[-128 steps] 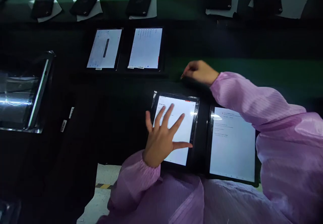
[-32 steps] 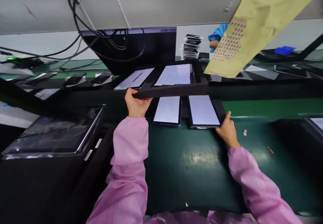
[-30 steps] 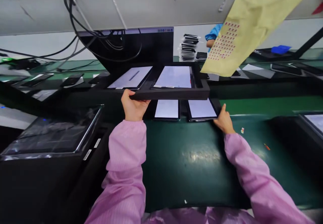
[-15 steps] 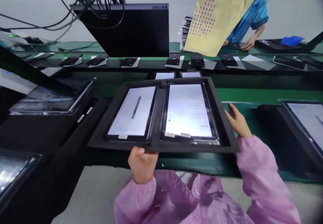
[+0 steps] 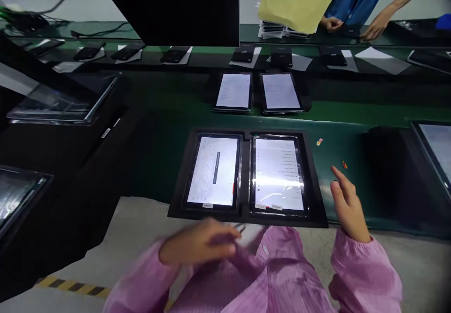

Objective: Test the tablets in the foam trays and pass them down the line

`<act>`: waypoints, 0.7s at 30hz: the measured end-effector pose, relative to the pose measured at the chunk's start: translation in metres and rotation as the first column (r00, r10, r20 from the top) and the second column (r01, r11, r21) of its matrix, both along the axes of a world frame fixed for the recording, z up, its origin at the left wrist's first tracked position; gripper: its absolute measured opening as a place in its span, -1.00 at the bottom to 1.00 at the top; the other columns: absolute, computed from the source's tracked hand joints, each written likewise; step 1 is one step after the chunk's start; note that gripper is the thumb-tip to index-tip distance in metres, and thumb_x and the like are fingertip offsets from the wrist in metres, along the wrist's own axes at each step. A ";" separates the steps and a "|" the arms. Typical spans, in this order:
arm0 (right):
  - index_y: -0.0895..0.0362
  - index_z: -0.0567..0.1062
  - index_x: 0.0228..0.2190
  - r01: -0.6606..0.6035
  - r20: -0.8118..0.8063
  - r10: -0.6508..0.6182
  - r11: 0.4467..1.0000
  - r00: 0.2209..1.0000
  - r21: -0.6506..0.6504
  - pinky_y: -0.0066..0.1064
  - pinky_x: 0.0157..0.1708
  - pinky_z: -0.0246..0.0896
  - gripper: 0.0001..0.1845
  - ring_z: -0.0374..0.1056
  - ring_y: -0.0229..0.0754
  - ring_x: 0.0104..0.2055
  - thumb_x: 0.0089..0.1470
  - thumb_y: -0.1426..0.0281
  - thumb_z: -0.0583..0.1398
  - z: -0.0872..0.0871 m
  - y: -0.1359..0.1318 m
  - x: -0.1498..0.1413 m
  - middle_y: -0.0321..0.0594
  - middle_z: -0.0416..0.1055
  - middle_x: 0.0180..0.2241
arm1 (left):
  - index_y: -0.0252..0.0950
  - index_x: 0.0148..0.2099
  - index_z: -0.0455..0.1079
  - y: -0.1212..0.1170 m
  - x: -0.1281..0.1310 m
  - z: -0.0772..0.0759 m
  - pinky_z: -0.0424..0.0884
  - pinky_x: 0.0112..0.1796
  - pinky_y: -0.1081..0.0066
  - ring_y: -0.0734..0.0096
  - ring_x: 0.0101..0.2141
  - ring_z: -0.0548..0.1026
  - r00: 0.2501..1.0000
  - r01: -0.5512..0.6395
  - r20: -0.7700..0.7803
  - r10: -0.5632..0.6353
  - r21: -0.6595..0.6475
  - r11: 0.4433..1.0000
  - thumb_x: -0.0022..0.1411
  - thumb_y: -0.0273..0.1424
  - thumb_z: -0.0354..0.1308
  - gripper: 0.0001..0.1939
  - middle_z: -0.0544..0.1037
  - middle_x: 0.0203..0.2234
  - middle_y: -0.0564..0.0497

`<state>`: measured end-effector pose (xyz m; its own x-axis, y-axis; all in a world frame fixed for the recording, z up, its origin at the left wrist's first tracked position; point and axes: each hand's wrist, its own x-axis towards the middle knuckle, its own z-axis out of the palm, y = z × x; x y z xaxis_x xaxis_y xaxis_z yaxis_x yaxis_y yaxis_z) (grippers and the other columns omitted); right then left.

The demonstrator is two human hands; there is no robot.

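A black foam tray (image 5: 244, 209) lies at the near edge of the green bench. Two lit tablets rest in its recesses: the left tablet (image 5: 204, 181) shows a dark narrow box on its screen, and the right tablet (image 5: 271, 162) shows a list. My left hand (image 5: 200, 243) is just below the tray's front edge, blurred, its fingers stretched out and apart from the tray. To the right of the tray, my right hand (image 5: 349, 206) is open, index finger and thumb spread, holding nothing. Ahead of it on the bench lie a small coloured sticker-like piece (image 5: 319, 142) and a tiny red-yellow piece (image 5: 344, 164).
Behind the tray lie two more lit tablets (image 5: 234, 91). A raised shelf holds a row of black devices (image 5: 244, 53) on paper sheets. A dark monitor (image 5: 176, 7) hangs above. Another tablet (image 5: 437, 148) stands at right. Across the bench, a person's hands (image 5: 375, 30) are visible.
The tray has come down from both hands onto the bench. My left hand has let go and drawn back; my right hand has come off its right side. The view has tilted down.
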<state>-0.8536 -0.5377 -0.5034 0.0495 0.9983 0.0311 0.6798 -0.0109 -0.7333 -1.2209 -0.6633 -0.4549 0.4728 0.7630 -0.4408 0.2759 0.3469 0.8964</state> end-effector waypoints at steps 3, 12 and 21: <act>0.03 0.50 0.02 -0.108 0.177 0.082 0.984 0.981 0.140 0.05 0.16 0.17 -0.34 0.25 0.09 0.21 0.17 -0.15 0.02 0.008 0.020 -0.011 -0.05 0.40 0.13 | -0.23 -0.19 0.54 0.057 -0.034 0.010 0.45 -0.08 0.30 0.26 -0.14 0.57 0.860 -0.253 -0.354 0.369 0.332 0.909 0.40 -0.20 -0.10 -0.60 0.64 -0.21 -0.04; 0.19 0.55 -0.19 -0.575 0.652 0.357 0.804 0.669 0.150 -0.14 -0.15 0.22 -0.55 0.35 0.01 -0.16 0.30 0.24 -0.06 -0.005 0.132 -0.084 0.01 0.49 -0.17 | -0.43 -0.14 0.52 0.174 -0.073 -0.046 0.37 -0.07 0.08 0.04 -0.13 0.47 0.486 0.263 -0.764 0.425 0.591 0.762 0.25 -0.46 -0.10 -0.64 0.58 -0.21 -0.23; 0.21 0.54 -0.33 -0.530 0.713 0.337 0.846 0.614 0.057 -0.18 -0.24 0.13 -0.45 0.27 -0.03 -0.24 0.34 0.22 -0.15 -0.012 0.142 -0.099 0.02 0.41 -0.27 | -0.35 -0.16 0.43 0.189 -0.097 -0.056 0.35 -0.07 0.12 0.16 -0.19 0.42 0.598 0.291 -0.722 0.347 0.599 0.746 0.18 -0.54 -0.12 -0.70 0.52 -0.25 -0.14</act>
<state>-0.9529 -0.3959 -0.5150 -0.5168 0.8485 0.1137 0.8521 0.5227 -0.0277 -1.3182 -0.4746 -0.5111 0.1755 0.9838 -0.0362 0.9354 -0.1552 0.3177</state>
